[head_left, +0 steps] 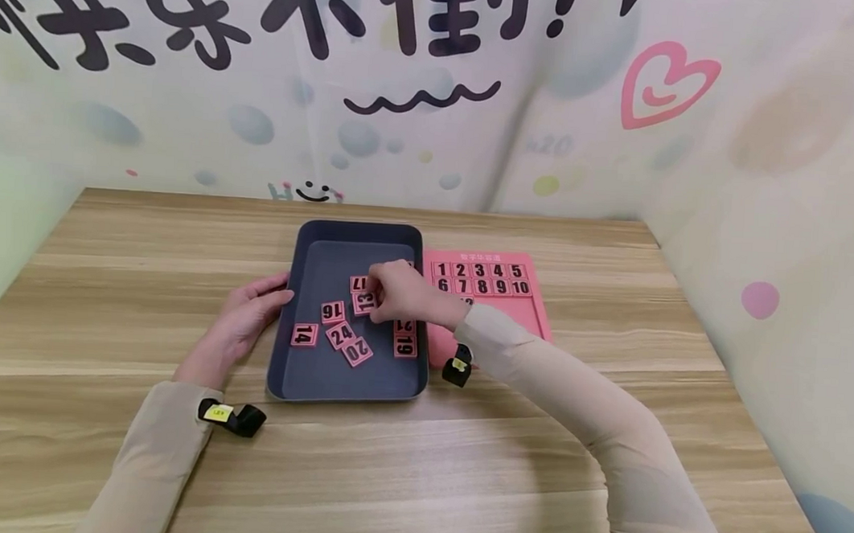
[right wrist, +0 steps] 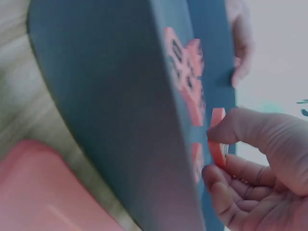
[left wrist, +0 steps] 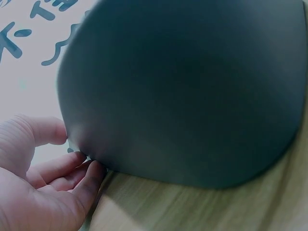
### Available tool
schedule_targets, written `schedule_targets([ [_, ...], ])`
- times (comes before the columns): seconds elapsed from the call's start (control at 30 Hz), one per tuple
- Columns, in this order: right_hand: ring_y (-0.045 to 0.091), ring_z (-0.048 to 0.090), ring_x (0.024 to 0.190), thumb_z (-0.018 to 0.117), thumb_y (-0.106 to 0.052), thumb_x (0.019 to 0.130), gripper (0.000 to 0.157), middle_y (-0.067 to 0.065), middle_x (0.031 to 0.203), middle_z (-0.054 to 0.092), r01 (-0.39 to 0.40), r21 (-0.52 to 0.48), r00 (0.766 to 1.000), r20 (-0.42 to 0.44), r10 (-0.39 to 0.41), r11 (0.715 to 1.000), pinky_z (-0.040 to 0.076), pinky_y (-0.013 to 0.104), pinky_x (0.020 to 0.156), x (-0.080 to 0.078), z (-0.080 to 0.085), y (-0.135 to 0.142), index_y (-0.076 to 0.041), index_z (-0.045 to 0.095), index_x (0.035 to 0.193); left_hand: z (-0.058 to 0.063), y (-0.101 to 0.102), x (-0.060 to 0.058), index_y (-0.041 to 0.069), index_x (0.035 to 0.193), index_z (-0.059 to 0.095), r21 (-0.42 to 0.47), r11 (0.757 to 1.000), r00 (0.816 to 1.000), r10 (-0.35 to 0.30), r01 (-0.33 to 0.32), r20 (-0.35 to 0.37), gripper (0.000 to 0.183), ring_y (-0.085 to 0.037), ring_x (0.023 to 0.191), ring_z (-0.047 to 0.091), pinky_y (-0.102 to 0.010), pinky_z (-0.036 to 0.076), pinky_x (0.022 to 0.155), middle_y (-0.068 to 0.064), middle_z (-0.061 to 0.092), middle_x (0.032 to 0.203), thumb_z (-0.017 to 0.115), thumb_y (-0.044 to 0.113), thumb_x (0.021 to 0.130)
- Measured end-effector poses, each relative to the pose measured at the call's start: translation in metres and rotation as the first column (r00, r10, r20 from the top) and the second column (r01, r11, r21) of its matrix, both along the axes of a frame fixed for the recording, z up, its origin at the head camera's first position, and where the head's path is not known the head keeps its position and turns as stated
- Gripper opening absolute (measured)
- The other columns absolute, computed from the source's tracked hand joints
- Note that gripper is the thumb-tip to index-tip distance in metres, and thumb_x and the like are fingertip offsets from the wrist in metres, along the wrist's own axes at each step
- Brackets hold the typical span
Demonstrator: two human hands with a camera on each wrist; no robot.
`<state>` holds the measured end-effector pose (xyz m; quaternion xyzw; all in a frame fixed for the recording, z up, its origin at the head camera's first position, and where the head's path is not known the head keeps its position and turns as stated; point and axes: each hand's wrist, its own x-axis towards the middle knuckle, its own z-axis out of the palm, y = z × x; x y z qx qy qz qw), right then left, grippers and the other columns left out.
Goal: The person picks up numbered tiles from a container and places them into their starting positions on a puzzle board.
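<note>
My right hand (head_left: 404,291) is over the dark blue tray (head_left: 348,387), pinching a pink number tile (right wrist: 218,153) between thumb and fingers. It appears to be the 13 tile (head_left: 363,303) in the head view. Other loose tiles lie in the tray, among them 16 (head_left: 333,311), 24 (head_left: 340,334), 20 (head_left: 356,350) and 14 (head_left: 304,335); my right hand hides part of the group. At the tray's left side, my left hand (head_left: 246,317) holds the edge, its thumb at the rim and its fingertips lower on the outer wall.
Right of the tray lies a pink number board (head_left: 508,307) with tiles 1 to 10 in two rows and part of a third row showing. My right sleeve (head_left: 558,386) covers its lower part. A printed cloth (head_left: 433,154) stands behind the wooden table (head_left: 358,480).
</note>
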<state>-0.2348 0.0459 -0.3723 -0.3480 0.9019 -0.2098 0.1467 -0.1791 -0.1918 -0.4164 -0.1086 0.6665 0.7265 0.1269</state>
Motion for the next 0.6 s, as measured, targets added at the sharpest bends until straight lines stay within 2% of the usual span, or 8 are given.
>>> schedule_targets([
  [0.2,0.015,0.054,0.071,0.075,-0.005,0.073,0.027,0.006,0.083,0.059,0.044,-0.128,0.999,0.035,-0.040,0.991,0.048,0.020,0.060,0.005,0.010,0.020,-0.002,0.058,0.095,-0.001,0.000,-0.001,-0.005,0.145,0.024,-0.002,1.000,1.000,0.000,0.000,0.003,0.058,-0.014,0.129,0.038,-0.027,0.029,0.108,-0.019,0.023,0.151,0.051,0.006,0.095],
  [0.4,0.016,0.054,0.070,0.073,-0.005,0.071,0.028,0.007,0.080,0.059,0.085,-0.181,0.996,0.011,-0.084,0.980,0.047,0.022,0.060,0.009,0.017,0.044,-0.001,0.056,0.094,0.000,0.000,0.000,-0.004,0.145,0.024,-0.002,1.000,1.000,-0.005,0.005,0.003,0.058,-0.015,0.130,0.037,-0.027,0.029,0.109,-0.018,0.023,0.151,0.050,0.007,0.095],
  [0.6,0.018,0.056,0.072,0.072,-0.002,0.071,0.024,0.008,0.080,0.060,0.162,-0.228,0.987,0.022,-0.162,0.960,0.050,0.025,0.063,0.013,0.016,0.076,-0.002,0.056,0.088,0.000,0.000,0.000,-0.004,0.145,0.024,-0.001,1.000,1.000,-0.009,0.009,0.004,0.058,-0.011,0.125,0.042,-0.025,0.030,0.108,-0.019,0.024,0.151,0.052,0.008,0.095],
])
